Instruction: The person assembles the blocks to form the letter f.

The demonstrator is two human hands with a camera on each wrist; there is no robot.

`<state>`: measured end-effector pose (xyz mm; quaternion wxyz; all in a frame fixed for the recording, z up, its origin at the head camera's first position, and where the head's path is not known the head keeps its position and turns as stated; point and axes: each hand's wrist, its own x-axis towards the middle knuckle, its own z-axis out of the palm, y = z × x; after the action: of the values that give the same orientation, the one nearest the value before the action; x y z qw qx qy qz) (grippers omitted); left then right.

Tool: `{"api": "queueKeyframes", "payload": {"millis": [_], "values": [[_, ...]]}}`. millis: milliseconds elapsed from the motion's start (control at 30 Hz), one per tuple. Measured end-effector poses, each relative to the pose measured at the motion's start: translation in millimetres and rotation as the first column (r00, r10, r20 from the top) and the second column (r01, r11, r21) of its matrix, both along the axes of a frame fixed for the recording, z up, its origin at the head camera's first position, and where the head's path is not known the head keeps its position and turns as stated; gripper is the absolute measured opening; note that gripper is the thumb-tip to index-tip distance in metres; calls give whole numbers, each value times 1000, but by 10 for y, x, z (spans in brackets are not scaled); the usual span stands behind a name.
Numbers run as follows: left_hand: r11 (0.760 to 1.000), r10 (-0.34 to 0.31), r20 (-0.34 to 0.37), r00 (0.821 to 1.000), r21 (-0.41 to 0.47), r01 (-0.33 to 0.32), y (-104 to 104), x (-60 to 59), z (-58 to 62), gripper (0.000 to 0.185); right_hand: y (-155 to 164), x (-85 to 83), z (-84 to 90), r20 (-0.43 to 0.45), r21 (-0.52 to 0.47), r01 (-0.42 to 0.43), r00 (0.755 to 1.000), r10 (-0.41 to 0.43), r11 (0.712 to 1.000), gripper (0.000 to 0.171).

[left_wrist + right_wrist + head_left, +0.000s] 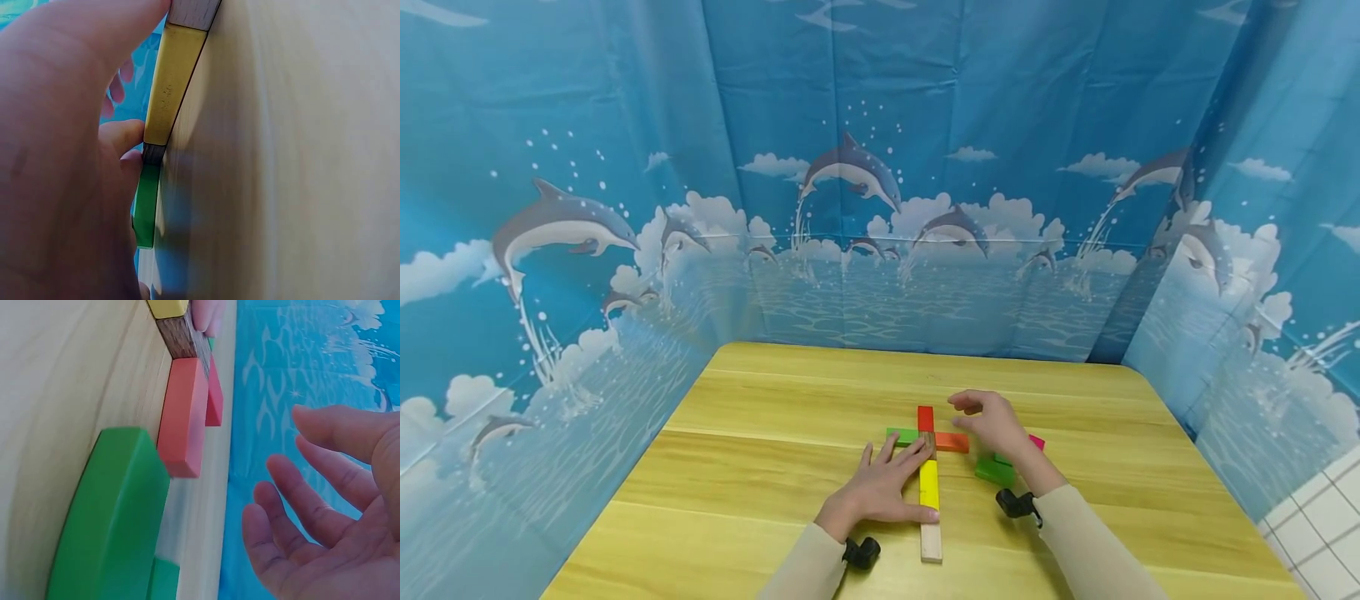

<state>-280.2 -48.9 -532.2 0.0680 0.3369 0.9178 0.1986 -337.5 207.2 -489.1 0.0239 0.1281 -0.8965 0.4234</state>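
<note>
Your left hand [880,487] lies flat, fingers straight, pinning the block cross [929,467] mid-table; right hand [992,421] hovers empty and relaxed above it; a careless drop could knock the orange block [952,442] askew.

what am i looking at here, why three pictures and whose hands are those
There is no machine here: a person is working with two bare hands at a pale wooden table, with a blue dolphin-print curtain around it. The wide picture comes from a camera on the person's head; the two close-ups come from small cameras strapped to each wrist.

On the table, flat coloured wooden blocks form a cross: a long bar with red, dark, yellow and plain wood sections, crossed by a green block and an orange block. More green blocks and a pink one lie to the right.

The left hand rests flat beside the bar, fingers touching it. The right hand hovers above the orange block, holding nothing.
</note>
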Motion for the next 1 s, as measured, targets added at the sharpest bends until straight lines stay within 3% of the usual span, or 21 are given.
{"api": "queueKeyframes", "payload": {"millis": [300, 467, 733, 1000], "values": [[1000, -1, -2, 1000, -5, 1, 4, -30, -16, 102, 221, 236, -55, 11, 16, -2, 1000, 2, 1000, 33], [1000, 8, 5, 1000, 9, -8, 15, -32, -43, 102, 349, 331, -69, 17, 46, -46, 999, 46, 998, 29], [999, 10, 16, 1000, 32, -10, 9, -14, -75, 101, 428, 348, -130, 88, 110, -161, 985, 151, 981, 27], [999, 6, 22, 1000, 41, -7, 16, -32, -58, 101, 380, 364, -115, 92, 273, -163, 985, 143, 948, 27]]}}
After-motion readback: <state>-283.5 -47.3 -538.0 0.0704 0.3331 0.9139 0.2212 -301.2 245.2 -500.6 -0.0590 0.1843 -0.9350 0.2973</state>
